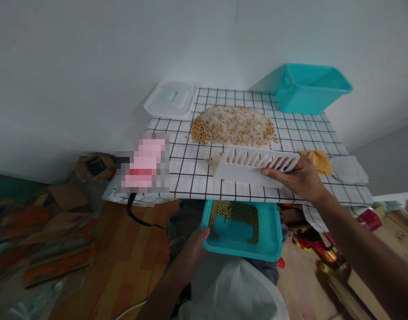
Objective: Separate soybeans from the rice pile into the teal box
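My left hand (198, 243) grips the left rim of a turquoise plastic tray (241, 253), thumb on top, its other fingers hidden beneath. The tray sits over my lap just below the table edge, with round yellow beans (239, 210), likely soybeans, along its far side and corners. In my right hand (302, 180) is a white slotted plastic board (239, 173), tilted on edge near the table's front. Behind the board lies a wide heap of pale grains mixed with beans (234, 124). A small pale patch of grains (213, 162) shows at the board's left end.
On the checked tablecloth (187, 178) stand a turquoise bin (300, 98) at back right and a translucent lid (170, 98) at back left. A yellow cloth (319, 162) and a whitish cloth (349, 169) lie at right. A blurred pink item (146, 162) is at left. Cardboard boxes (66, 198) clutter the floor.
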`<state>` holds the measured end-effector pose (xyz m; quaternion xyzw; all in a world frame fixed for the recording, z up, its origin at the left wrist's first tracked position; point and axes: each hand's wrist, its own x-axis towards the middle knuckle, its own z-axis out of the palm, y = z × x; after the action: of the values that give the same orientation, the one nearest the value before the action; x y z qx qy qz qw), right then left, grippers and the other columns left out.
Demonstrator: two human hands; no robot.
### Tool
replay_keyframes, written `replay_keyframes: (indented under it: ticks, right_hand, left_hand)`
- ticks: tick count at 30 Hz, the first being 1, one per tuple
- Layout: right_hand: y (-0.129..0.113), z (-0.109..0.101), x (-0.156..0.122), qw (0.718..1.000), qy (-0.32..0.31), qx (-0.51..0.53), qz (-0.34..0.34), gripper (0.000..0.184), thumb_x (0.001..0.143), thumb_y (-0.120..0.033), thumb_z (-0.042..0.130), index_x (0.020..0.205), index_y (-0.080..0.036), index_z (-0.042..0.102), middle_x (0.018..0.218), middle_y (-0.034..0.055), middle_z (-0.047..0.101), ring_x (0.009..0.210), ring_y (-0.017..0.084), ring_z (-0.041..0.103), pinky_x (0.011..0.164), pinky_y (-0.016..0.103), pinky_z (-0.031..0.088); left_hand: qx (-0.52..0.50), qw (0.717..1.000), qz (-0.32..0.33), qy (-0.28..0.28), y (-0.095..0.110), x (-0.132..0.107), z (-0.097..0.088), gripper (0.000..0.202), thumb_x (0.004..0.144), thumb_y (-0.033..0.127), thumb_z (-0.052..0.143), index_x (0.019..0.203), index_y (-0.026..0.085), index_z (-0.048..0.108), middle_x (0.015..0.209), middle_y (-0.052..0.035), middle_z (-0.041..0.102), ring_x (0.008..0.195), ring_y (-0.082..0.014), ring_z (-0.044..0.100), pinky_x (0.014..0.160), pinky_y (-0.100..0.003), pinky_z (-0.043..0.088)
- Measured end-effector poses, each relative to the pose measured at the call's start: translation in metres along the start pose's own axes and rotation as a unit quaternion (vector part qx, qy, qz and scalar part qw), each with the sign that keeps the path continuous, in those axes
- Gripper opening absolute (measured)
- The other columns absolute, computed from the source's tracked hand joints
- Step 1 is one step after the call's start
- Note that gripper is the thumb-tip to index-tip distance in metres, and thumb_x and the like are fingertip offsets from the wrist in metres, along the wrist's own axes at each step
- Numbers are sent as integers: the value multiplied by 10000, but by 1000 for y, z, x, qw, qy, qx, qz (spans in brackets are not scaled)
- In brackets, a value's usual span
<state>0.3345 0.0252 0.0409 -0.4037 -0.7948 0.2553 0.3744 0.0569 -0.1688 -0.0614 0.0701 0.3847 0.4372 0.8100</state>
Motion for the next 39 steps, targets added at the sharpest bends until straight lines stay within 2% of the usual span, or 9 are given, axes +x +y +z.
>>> replay_keyframes:
  ticks: [6,10,15,22,27,36,39]
  right_hand:
    - [-8,-1,-6,1000,-28,2,-10,88,799,-338,825,846,-267,804,841,-14,808,720,217,770,592,302,626]
    - [-7,-2,-5,1000,-1,-10,-19,75,803,-307,824,850,-252,803,864,-1,810,759,222,776,641,307,633]
    - [-2,2,-2,999,4,-15,-44,80,799,-295,826,856,-243,803,853,-12,810,729,202,776,620,282,632]
    - [-6,6,-4,998,-13,-3,-59,149,780,-278,841,925,-287,808,886,-42,812,745,196,780,621,273,637]
    - [-7,7,-4,998,-22,-4,-58,142,790,-289,834,930,-284,810,888,-29,813,752,195,781,639,269,634]
    - [-9,3,-12,998,-53,2,-39,116,802,-291,823,915,-269,813,863,-25,810,721,168,764,634,235,605]
    - [-18,-1,-22,994,-96,44,-10,118,808,-278,817,916,-233,805,862,-9,807,707,165,756,627,233,602]
  left_hand:
    - [10,1000,19,16,4,-3,4,469,896,320,706,1342,194,632,1323,-72,706,1459,-283,422,1276,-399,233]
    - [40,997,53,26,3,-4,0,447,866,245,742,1303,201,661,1311,-54,715,1474,-269,401,1282,-360,201]
    - [33,999,17,-3,-1,1,-7,460,952,335,637,1387,190,598,1342,-68,695,1433,-272,468,1275,-412,215]
    - [-2,1000,-6,-5,2,2,1,468,962,388,609,1386,188,601,1301,-74,720,1392,-266,522,1258,-399,259]
    - [14,1000,17,11,5,-2,5,450,896,316,706,1327,203,642,1246,-54,749,1386,-269,529,1250,-387,280]
    - [-8,1000,9,-16,12,-1,21,426,910,422,670,1244,158,690,1268,-98,732,1401,-302,507,1234,-421,311]
    - [-7,1000,11,-7,12,-2,20,341,901,398,681,1159,178,723,1183,-84,769,1382,-296,529,1233,-427,309]
